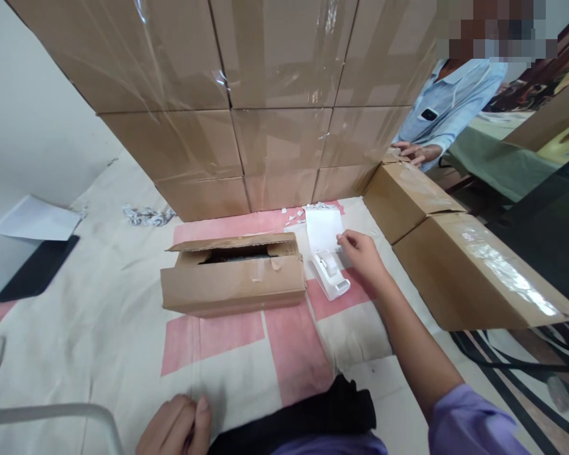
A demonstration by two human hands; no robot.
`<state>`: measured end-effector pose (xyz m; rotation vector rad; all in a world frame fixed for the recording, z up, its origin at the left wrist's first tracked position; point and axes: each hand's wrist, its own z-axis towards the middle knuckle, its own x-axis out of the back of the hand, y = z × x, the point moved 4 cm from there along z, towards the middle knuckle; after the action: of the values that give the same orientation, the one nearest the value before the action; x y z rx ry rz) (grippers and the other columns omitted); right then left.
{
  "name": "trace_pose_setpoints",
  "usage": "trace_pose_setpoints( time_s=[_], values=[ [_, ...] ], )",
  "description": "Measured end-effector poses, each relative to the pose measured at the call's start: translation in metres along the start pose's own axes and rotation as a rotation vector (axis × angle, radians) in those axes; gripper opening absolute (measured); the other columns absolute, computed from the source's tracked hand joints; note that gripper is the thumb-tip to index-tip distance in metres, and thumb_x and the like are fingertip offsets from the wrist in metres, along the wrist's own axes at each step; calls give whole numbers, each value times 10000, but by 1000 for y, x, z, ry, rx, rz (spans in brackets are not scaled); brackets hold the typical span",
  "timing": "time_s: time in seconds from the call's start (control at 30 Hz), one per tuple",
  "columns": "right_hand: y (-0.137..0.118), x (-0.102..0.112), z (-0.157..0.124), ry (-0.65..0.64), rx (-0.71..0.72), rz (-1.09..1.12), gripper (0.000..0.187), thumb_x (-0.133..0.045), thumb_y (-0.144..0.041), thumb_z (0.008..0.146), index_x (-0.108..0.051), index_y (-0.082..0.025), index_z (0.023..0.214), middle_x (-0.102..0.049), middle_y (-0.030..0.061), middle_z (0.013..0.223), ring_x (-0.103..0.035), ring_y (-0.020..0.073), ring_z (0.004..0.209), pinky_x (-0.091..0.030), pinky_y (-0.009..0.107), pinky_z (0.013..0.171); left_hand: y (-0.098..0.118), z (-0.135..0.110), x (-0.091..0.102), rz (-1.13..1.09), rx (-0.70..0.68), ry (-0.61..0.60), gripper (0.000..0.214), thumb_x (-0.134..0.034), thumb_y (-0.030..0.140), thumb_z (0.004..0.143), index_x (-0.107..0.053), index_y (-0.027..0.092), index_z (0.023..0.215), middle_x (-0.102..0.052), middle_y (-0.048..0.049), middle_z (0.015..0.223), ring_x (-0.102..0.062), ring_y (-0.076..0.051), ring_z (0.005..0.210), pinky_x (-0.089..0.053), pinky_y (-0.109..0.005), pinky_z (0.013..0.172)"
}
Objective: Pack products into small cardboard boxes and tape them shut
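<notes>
My right hand reaches forward, its thumb and finger pinched at the lower right edge of a small white sheet of paper. Just below the paper stands a white tape dispenser. To its left a brown cardboard box lies on the cloth, its top flaps partly raised over a dark inside whose contents I cannot make out. Close to my body at the bottom, my left hand is curled into a loose fist, with nothing visible in it.
A tall wall of taped cartons stands behind the box. More cartons line the right, where a person in a light blue shirt rests a hand. Paper scraps, crumpled paper and a black flat object lie around.
</notes>
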<state>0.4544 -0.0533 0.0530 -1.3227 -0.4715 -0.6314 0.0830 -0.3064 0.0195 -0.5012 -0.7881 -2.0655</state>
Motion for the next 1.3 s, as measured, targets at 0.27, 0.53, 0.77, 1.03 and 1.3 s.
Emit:
trace_pose_setpoints(
  time_s=[0.27, 0.53, 0.77, 1.03, 1.3],
  values=[
    [-1, -17, -8, -185, 60, 158, 491, -474, -525, 973, -416, -204, 606, -362, -35, 596, -341, 120, 600, -273, 278, 586, 22, 85, -18, 37, -222, -15, 171, -734, 62, 821, -624, 188, 854, -652, -32, 778, -607, -180, 732, -441, -320, 706],
    [9, -6, -11, -479, -66, 226, 653, -488, -674, 957, -627, -165, 573, -412, -25, 502, -345, 112, 518, -281, 282, 555, 45, 191, -54, 249, -193, -27, 168, -688, 297, 919, -721, 208, 1057, -736, -61, 1074, -609, -264, 1050, -348, -445, 971],
    [12, 10, -17, -765, -156, 350, 562, -571, -623, 935, -782, -139, 742, -461, -26, 461, -377, 103, 466, -299, 270, 525, 128, 147, -101, -170, -629, -147, 131, -599, 245, 931, -700, 241, 1015, -714, -21, 976, -632, -172, 887, -468, -346, 844],
    [23, 7, -28, -705, -407, 581, 588, -593, -651, 904, -599, -178, 555, -431, -34, 387, -299, 78, 382, -197, 261, 464, 117, 131, -223, -347, -347, -258, 593, -564, 372, 957, -423, 118, 1474, -445, -222, 1563, -297, -349, 1542, -271, -568, 1240],
    [12, 1, -56, -725, -566, 716, 485, -602, -595, 891, -803, -155, 917, -277, -94, 333, -161, 70, 345, -170, 258, 448, 96, 123, -249, -500, 81, -283, 880, -708, 376, 857, -266, 165, 1588, -236, -213, 1672, -175, -414, 1568, -228, -624, 1256]
  ],
)
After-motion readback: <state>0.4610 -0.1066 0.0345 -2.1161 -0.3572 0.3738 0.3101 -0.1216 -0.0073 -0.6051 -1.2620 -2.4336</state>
